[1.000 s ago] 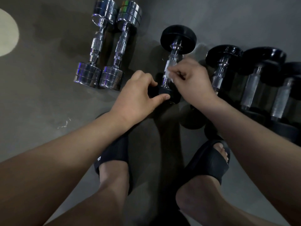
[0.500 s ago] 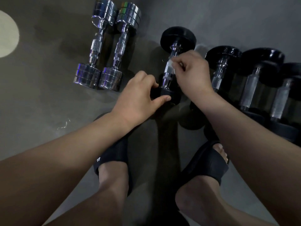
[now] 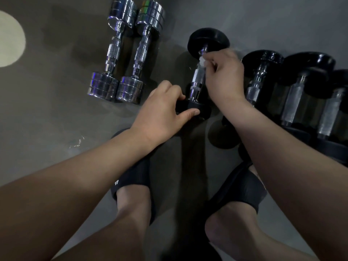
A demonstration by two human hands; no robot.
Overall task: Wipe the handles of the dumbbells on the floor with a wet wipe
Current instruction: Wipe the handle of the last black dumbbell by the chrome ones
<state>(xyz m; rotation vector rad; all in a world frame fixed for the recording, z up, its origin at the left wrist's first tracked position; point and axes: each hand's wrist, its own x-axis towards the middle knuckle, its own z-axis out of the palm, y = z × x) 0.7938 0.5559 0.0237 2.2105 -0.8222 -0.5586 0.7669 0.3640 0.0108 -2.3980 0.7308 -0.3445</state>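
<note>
Floor (image 3: 47, 110): dull grey, dimly lit; a pale round patch (image 3: 9, 38) lies at the far left edge
Black dumbbell (image 3: 207, 38): lies on the floor in the middle, running away from the person; its handle (image 3: 197, 78) is bare knurled metal between two black heads
Left hand (image 3: 162, 113): forearm reaches in from the lower left; fingers curled over the near head of the black dumbbell, thumb stretched along its near face, gripping it
Right hand (image 3: 224, 76): forearm comes from the lower right, wrist bent inward; fingertips and thumb pinch a wet wipe (image 3: 202, 62)
Wet wipe: small white wad, pressed on the far end of the handle, just short of the far head
Chrome dumbbells (image 3: 114, 51): two, side by side and touching, to the left of the black one
Other black dumbbells (image 3: 259, 76): a row on the right, close together; the nearest sits just beside the right wrist
Feet: in black slippers (image 3: 135, 178), planted under the forearms
</note>
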